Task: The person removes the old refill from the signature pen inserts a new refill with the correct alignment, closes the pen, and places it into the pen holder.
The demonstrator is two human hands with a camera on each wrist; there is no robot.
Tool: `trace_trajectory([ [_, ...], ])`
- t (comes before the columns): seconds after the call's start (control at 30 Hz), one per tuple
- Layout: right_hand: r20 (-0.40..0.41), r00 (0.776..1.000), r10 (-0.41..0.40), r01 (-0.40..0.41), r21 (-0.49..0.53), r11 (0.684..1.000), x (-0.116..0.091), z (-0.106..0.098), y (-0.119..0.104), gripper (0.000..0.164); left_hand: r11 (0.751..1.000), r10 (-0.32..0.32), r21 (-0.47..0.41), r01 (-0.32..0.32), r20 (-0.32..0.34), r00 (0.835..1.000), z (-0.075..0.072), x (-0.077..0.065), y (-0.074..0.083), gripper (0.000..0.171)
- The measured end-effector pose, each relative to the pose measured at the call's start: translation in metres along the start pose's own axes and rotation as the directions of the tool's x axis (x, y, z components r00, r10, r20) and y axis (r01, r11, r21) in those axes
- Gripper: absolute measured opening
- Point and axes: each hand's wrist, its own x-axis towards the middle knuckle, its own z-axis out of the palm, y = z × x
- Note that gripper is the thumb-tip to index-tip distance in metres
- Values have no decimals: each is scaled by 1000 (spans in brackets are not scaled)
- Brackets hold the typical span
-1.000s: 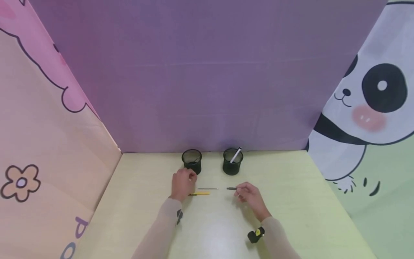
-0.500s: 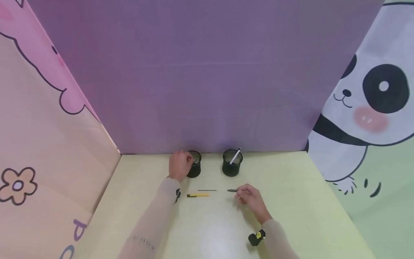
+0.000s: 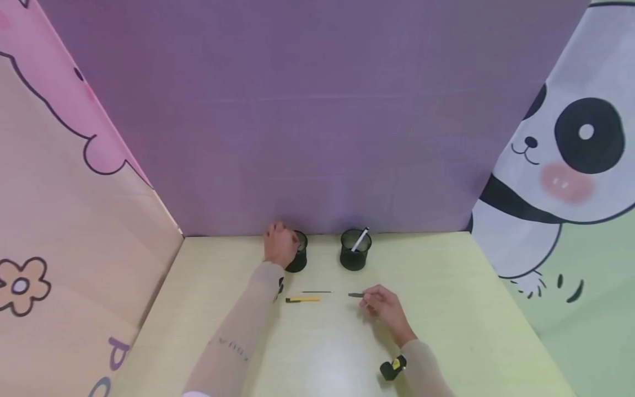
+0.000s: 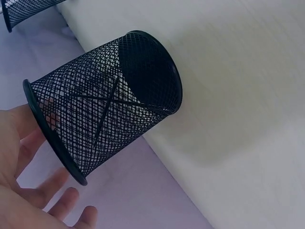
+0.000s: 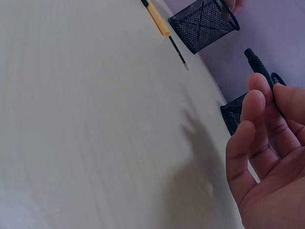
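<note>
Crossed rods point(image 4: 110, 101) slant inside the left mesh cup point(image 3: 297, 266), below the nearer left hand point(image 3: 281, 244) (pinch indeterminable); right hand point(image 3: 387, 309), farther, pinches a pen barrel point(image 5: 258, 64).

place: booth-like, screened off | purple backdrop point(image 3: 317, 121) | panda-print side panel point(image 3: 570, 171) | pale tabletop point(image 3: 456, 298)

A table point(image 3: 446, 309) bears two cups point(image 3: 354, 259) point(image 3: 297, 264), yellow barrel point(image 5: 157, 19) and refill point(image 5: 177, 51).

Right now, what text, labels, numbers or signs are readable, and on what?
"P": purple letter, left wall.
"O", apparently: blue letter, left wall, cut off by frame.
Left sleeve: lettering too blurred to read.
Black pen part in right hand: no readable text.
</note>
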Motion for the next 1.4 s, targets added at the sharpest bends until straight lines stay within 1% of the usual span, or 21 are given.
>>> trace_trajectory([
  [0.17, -2, 1000, 1, -1, 8, 1000, 0, 0, 4, 19, 1000, 4, 22, -6, 53, 999, 2, 2, 0, 8],
  [0.3, -5, 1000, 10, -10, 12, 1000, 0, -1, 7, 18, 999, -19, 29, 16, 119, 993, 7, 4, 0, 9],
  [0.37, -11, 1000, 18, -18, 11, 1000, -1, -1, 8, 18, 999, -31, 25, 28, 136, 990, 10, 5, 1, 9],
  [0.47, -16, 1000, 20, -20, 5, 1000, -2, 0, 9, 19, 999, -42, 29, 38, 146, 988, 15, 8, 0, 9],
  [0.57, -16, 1000, 16, -16, -2, 1000, -1, 0, 11, 20, 999, -41, 29, 37, 134, 990, 20, 12, -2, 8],
  [0.73, -28, 1000, 9, -9, -18, 1000, 1, -1, 12, 21, 999, -44, -4, 45, 115, 992, 25, 18, -3, 7],
  [0.9, -37, 999, 21, -21, -19, 1000, 3, -1, 11, 18, 999, -45, -21, 48, 117, 992, 26, 20, -3, 7],
  [1.13, -56, 998, 26, -28, -28, 999, 3, 0, 13, 18, 1000, -25, -14, 27, 108, 994, 29, 21, -7, 9],
  [1.23, -64, 998, 30, -31, -28, 999, 4, 0, 13, 18, 1000, -13, -27, 15, 81, 997, 29, 20, -10, 11],
  [1.33, -64, 998, 29, -31, -30, 999, 4, 0, 14, 19, 998, 1, -56, 0, 24, 1000, 29, 18, -14, 13],
  [1.4, -63, 998, 28, -30, -30, 999, 5, 1, 14, 18, 996, 3, -94, -5, -21, 1000, 28, 17, -17, 13],
])
